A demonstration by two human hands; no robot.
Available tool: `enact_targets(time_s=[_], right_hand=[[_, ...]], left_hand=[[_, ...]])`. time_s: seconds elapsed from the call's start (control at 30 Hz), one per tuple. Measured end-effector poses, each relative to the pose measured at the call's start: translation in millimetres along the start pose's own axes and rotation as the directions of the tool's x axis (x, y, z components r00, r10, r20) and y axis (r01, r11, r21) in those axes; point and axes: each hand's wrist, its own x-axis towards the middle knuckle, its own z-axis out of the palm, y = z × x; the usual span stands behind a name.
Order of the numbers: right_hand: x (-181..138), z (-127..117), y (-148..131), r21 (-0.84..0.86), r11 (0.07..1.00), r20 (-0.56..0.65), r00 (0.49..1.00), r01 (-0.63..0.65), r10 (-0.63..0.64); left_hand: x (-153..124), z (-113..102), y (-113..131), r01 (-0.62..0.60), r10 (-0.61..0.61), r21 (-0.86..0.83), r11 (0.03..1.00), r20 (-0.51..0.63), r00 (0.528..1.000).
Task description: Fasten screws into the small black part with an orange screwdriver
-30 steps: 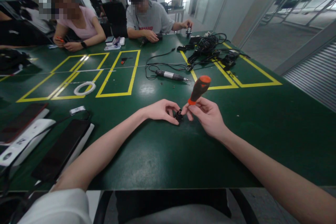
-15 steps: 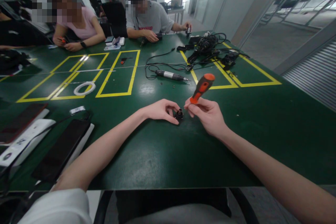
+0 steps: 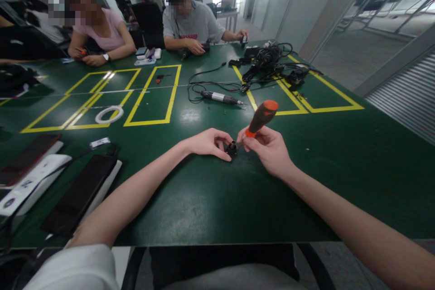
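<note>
My left hand (image 3: pixel 212 142) grips a small black part (image 3: pixel 231 150) between thumb and fingers on the green table. A short metallic tube-like piece sticks up from the part's top. Close by on the right, my right hand (image 3: pixel 268 147) is closed around the lower end of a screwdriver (image 3: pixel 263 115) with an orange and dark grey handle. The handle leans up and to the right. The screwdriver's tip, beside the black part, is too small to make out clearly.
Beyond my hands lies a corded electric screwdriver (image 3: pixel 220 98). Tangled black cables (image 3: pixel 268 59) sit at the back right. A white ring (image 3: pixel 109 114) lies left, behind a black phone (image 3: pixel 81 192) and a white power strip (image 3: pixel 34 183). Two co-workers (image 3: pixel 195 22) (image 3: pixel 102 34) sit opposite.
The screwdriver has turned about its length and its handle has dropped slightly. My left hand and the black part have stayed in place.
</note>
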Motion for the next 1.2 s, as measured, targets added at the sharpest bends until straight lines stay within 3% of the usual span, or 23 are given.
enact_targets(time_s=[0.2, 0.6, 0.9, 1.2], right_hand=[[-1.0, -1.0, 3.2, 0.105, 0.995, 0.067, 0.998, -0.002, -0.005], [-0.1, -0.3, 2.3, 0.021, 1.0, -0.025, 1.0, 0.014, -0.013], [-0.7, 0.7, 4.0, 0.182, 0.983, 0.072, 0.997, -0.015, 0.002], [0.0, -0.1, 2.9, 0.06, 0.998, 0.029, 1.0, -0.005, 0.003]], left_hand=[[0.5, -0.2, -1.4, 0.01, -0.01, 0.027, 1.0, 0.003, 1.0], [1.4, -0.6, -1.6, -0.006, 0.006, 0.012, 1.0, 0.007, 1.0], [0.4, -0.2, -0.4, 0.005, -0.005, 0.02, 1.0, 0.005, 1.0], [1.5, -0.2, -1.8, -0.006, 0.006, 0.008, 1.0, 0.003, 1.0]])
